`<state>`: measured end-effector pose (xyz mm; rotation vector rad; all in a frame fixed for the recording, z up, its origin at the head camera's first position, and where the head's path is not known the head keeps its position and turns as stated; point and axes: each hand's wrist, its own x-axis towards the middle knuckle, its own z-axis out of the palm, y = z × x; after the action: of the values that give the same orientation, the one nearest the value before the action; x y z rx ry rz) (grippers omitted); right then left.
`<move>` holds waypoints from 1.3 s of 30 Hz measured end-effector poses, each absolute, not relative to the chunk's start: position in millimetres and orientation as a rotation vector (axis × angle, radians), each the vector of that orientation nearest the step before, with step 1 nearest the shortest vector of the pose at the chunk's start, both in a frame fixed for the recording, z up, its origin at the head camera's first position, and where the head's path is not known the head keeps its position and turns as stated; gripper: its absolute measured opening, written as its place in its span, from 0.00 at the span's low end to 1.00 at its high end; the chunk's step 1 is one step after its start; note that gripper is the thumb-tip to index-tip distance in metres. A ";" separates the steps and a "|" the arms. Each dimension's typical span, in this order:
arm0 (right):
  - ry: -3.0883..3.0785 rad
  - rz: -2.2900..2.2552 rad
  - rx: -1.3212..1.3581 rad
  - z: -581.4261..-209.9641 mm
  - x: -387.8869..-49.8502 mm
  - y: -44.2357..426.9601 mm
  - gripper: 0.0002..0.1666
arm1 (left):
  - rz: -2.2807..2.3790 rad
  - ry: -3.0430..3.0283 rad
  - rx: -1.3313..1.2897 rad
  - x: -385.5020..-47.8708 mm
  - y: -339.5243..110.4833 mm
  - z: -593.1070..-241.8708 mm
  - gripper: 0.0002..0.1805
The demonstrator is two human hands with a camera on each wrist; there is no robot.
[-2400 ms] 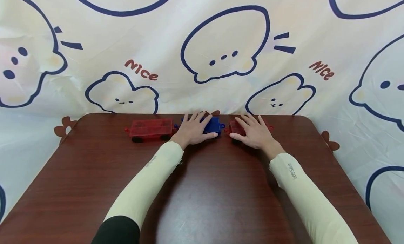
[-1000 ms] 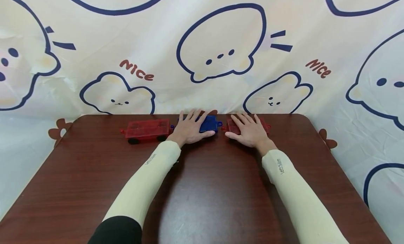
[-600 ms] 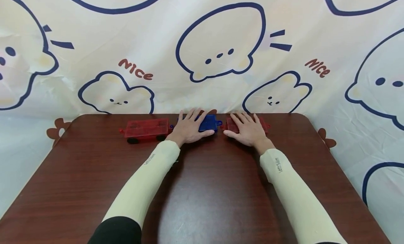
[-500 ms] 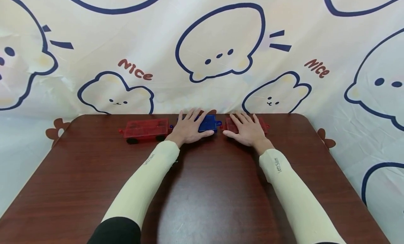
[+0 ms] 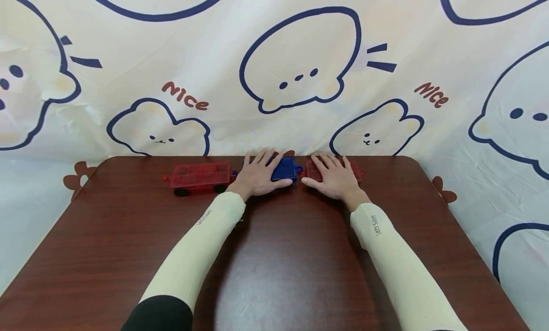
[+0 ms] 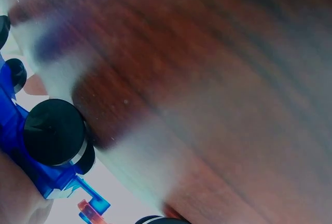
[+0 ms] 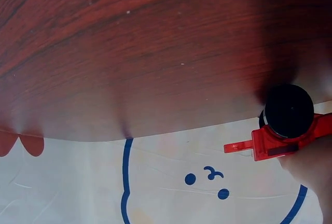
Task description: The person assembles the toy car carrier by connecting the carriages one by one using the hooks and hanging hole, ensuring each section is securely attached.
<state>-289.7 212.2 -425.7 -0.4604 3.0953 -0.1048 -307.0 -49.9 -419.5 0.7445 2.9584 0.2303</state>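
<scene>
Three translucent wheeled toy cars stand in a row along the table's far edge. My left hand [image 5: 257, 177] rests with spread, straight fingers on the blue toy car [image 5: 285, 169], covering its left part. Similarly flat, my right hand [image 5: 336, 178] lies over the right red toy car [image 5: 311, 170], hiding much of it. Between these two, the blue coupling ring [image 6: 98, 203] meets a red coupling piece [image 6: 89, 212] in the left wrist view. The left red toy car [image 5: 200, 175] sits beside my left wrist, its coupling close to the blue one. Black wheels [image 7: 288, 111] show under the cars.
The brown wooden table [image 5: 274, 255] extends from the cars toward me, with rounded far corners. Right behind the cars hangs a pale curtain [image 5: 266, 126] with cartoon drawings, and it also runs along both sides.
My right hand has slid the right red car slightly left, narrowing the gap to the blue car. My left hand stays on the blue car. The head view has shifted a little.
</scene>
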 end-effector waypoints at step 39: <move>3.094 -0.117 -0.463 -426.0 -289.5 207.3 0.58 | 0.090 2.975 0.755 -304.9 -51.3 -421.2 0.55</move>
<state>-289.5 207.3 -426.0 -0.4635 3.0936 -0.1166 -304.9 -51.3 -421.2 0.7555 2.9749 0.0898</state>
